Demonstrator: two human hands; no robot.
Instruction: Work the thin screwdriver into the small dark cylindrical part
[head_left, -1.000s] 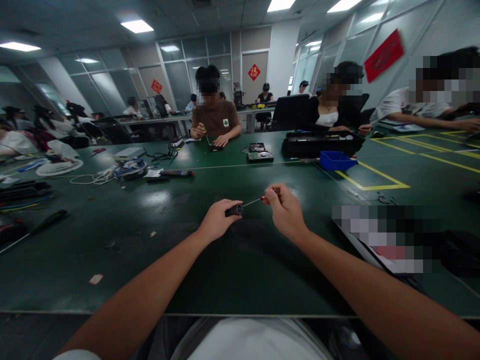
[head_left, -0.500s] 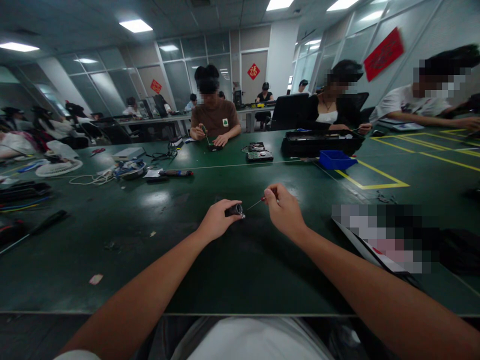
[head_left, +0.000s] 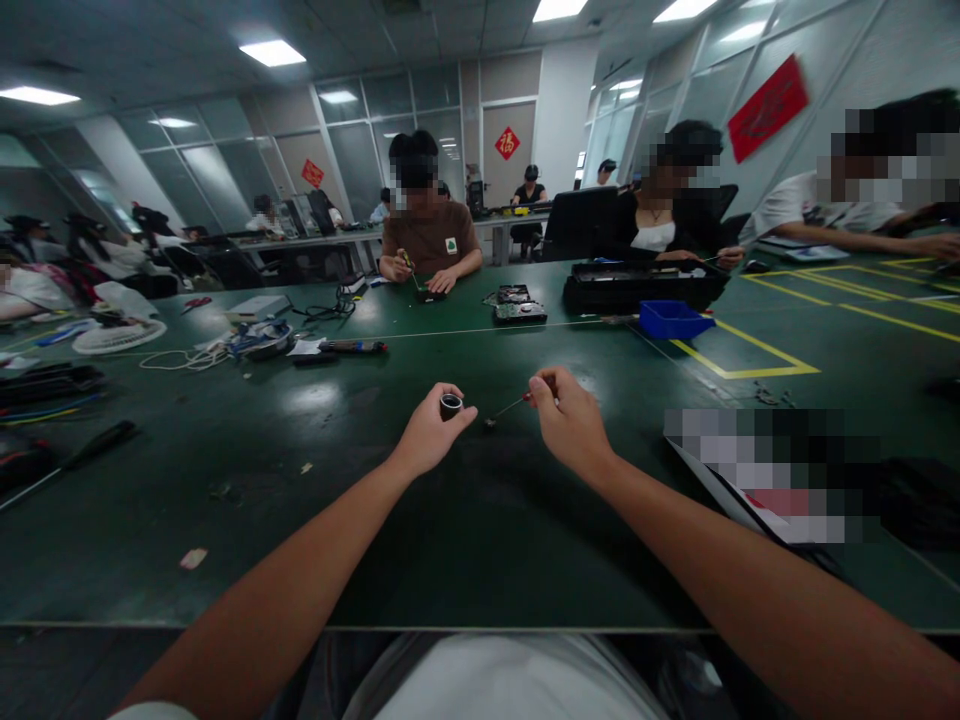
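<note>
My left hand (head_left: 431, 432) is closed around a small black cylinder (head_left: 451, 404), whose round open end with a pale rim faces up. Between finger and thumb my right hand (head_left: 568, 420) grips a thin screwdriver (head_left: 511, 408); a bit of its red handle shows, the rest is hidden by the fingers. Its shaft slants down and left. Right by the tip, a small metallic piece (head_left: 490, 422) lies on the dark green table (head_left: 480, 540), too small to name. The two hands are apart, with tip and piece between them.
Beyond my hands are an opened hard drive (head_left: 519, 308), a blue bin (head_left: 675, 320) and a long black casing (head_left: 645, 285). Left lie a fan (head_left: 118, 335), cables and a long screwdriver (head_left: 71, 460). A person (head_left: 429, 235) works opposite. A blurred-out flat item (head_left: 757, 480) lies right.
My left hand has turned the cylinder more upright and drawn it slightly left. The small metallic piece, earlier by my left fingertips, now lies near the screwdriver tip. My right hand has hardly moved.
</note>
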